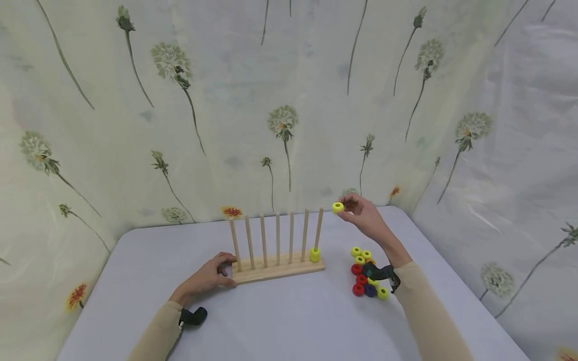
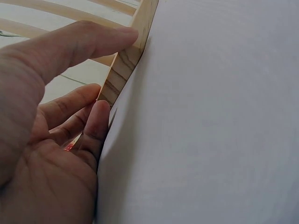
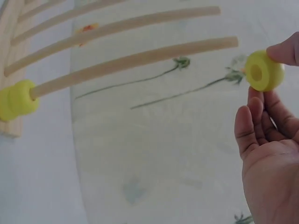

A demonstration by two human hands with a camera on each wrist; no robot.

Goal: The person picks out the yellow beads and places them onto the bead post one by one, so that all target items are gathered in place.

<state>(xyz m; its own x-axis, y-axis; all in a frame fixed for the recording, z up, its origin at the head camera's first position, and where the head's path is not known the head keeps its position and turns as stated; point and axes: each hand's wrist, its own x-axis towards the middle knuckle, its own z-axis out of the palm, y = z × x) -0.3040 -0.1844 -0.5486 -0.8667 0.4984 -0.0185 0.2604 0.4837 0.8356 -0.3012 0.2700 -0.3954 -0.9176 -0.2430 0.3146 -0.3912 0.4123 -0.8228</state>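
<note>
A wooden peg rack (image 1: 280, 271) stands on the table, its row of upright pegs pointing up. My left hand (image 1: 208, 275) grips the left end of its base, thumb on the front edge and fingers behind; the left wrist view shows the thumb and fingertips at the base's end (image 2: 122, 70). Two yellow beads (image 3: 18, 99) sit stacked at the bottom of the rightmost peg (image 1: 318, 228). Up beside that peg's top, my right hand (image 1: 364, 216) pinches another yellow bead (image 1: 337, 207) between thumb and fingers. Its hole (image 3: 256, 73) shows in the right wrist view, apart from the peg tip.
Right of the rack lies a loose group of beads: several yellow ones (image 1: 356, 251), several red ones (image 1: 356, 269), a dark blue one (image 1: 370, 291) and an orange one partly covered by the right wrist's camera (image 1: 379, 272). A flower-patterned curtain (image 1: 244, 125) hangs behind the white table (image 1: 289, 321).
</note>
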